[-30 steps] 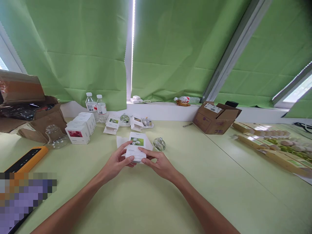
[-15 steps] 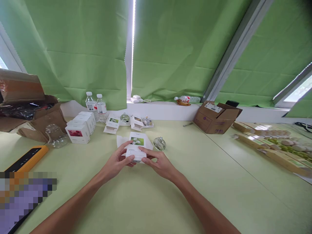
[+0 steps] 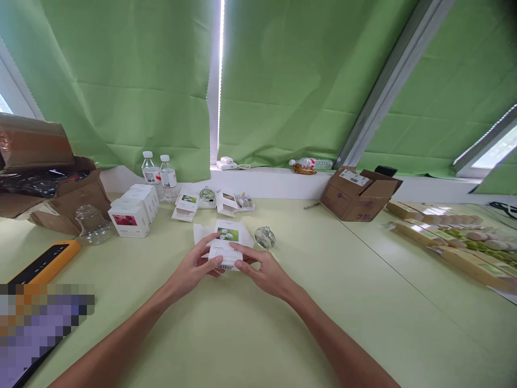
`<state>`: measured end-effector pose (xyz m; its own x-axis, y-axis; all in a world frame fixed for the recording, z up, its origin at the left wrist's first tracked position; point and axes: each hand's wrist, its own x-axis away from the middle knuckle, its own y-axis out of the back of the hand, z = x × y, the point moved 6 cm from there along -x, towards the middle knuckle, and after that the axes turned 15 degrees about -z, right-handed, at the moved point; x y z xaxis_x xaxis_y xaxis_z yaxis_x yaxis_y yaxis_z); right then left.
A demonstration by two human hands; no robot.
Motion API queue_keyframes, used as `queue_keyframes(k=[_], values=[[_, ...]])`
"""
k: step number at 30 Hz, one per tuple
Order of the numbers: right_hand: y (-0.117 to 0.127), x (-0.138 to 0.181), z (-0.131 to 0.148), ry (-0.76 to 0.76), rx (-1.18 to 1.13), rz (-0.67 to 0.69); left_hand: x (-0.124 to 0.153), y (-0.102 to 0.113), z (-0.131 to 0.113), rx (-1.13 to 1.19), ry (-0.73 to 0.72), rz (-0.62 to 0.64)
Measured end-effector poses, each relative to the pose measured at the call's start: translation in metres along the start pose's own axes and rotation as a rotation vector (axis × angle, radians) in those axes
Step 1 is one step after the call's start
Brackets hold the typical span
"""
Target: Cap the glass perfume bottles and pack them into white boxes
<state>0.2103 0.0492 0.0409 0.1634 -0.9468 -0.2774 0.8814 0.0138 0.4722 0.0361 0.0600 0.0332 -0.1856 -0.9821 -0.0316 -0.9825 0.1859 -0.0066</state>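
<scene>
A small white carton (image 3: 226, 245) with a green flower picture and a barcode lies flat on the pale green table (image 3: 250, 334) in front of me. My left hand (image 3: 193, 271) grips its left near corner, fingers pinched on the edge. My right hand (image 3: 264, 271) holds the right near corner the same way. A round clear glass bottle (image 3: 264, 237) lies on its side just right of the carton, apart from my hands.
White boxes (image 3: 135, 213) and a glass jar (image 3: 92, 223) stand at the left, with two water bottles (image 3: 158, 175) behind. More small cartons (image 3: 204, 202) lie further back. An open cardboard box (image 3: 357, 194) sits at the right, long packs (image 3: 448, 234) beyond it. An orange device (image 3: 42, 264) lies near left.
</scene>
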Motion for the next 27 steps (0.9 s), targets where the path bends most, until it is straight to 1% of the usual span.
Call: queue_keyframes(k=[9, 18, 27], values=[[-0.0005, 0.0003, -0.0018, 0.003, 0.001, 0.012, 0.0005, -0.0005, -0.0006, -0.01, -0.001, -0.005], [0.0018, -0.0001, 0.0016, 0.044, 0.043, -0.005, 0.0003, 0.0005, -0.0006, -0.017, 0.007, -0.003], [0.002, 0.0003, -0.0016, 0.064, 0.025, 0.025, 0.0001, 0.0008, -0.0022, -0.022, -0.009, -0.016]])
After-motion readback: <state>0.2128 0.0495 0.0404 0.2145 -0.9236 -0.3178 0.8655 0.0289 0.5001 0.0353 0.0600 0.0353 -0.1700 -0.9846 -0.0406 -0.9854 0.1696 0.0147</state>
